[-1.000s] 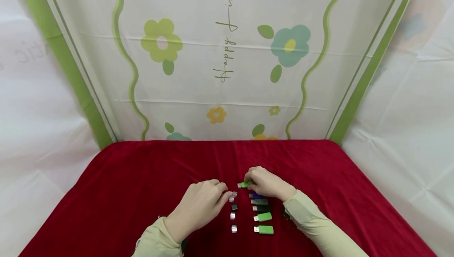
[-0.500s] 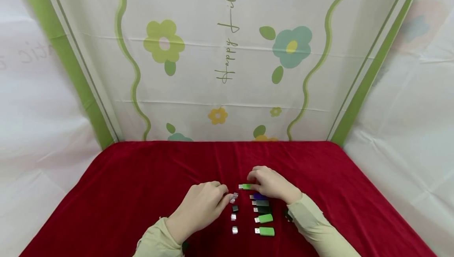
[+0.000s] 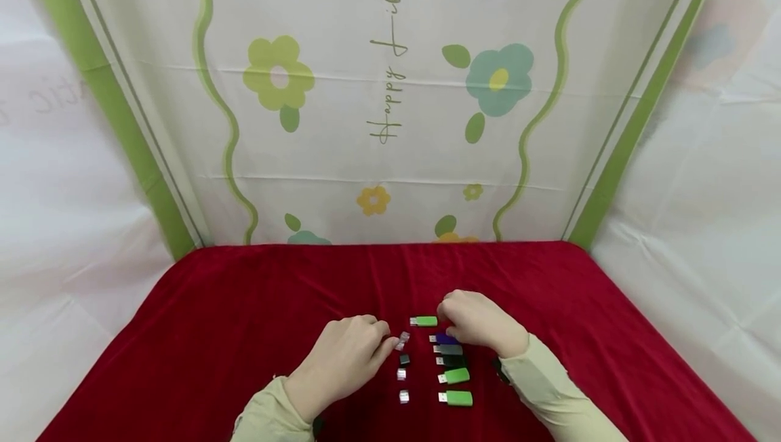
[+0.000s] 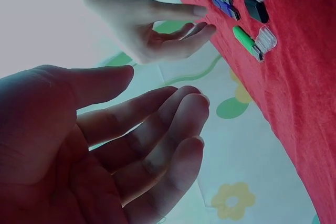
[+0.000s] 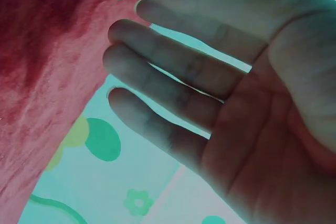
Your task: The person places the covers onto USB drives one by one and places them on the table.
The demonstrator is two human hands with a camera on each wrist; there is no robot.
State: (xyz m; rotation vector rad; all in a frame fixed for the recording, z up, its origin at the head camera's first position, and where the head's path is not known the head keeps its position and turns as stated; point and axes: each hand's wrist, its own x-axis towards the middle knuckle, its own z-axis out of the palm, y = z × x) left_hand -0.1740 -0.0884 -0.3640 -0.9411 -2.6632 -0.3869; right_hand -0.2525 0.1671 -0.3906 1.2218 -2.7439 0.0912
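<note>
My right hand (image 3: 482, 323) hovers right of a green USB stick (image 3: 426, 321), its fingers loose around nothing. A blue USB stick (image 3: 443, 338) lies close under its thumb. Below come a grey stick (image 3: 450, 349), a black stick (image 3: 453, 361) and two more green sticks, the lowest green stick (image 3: 457, 398) nearest me. All have bare metal plugs pointing left. My left hand (image 3: 344, 354) stays beside two clear caps (image 3: 402, 342); the left wrist view shows its thumb and bent fingers (image 4: 184, 114) apart with nothing between. A black cap (image 3: 405, 359) and more clear caps (image 3: 404, 396) line up below.
A red velvet cloth (image 3: 256, 313) covers the table and spreads out around the two columns. White curtain (image 3: 329, 144) with printed flowers and green bands hangs behind it and along both sides.
My right hand has let go of the far green USB stick and drawn away to the right. That stick now lies fully visible on the cloth. The left hand has barely moved.
</note>
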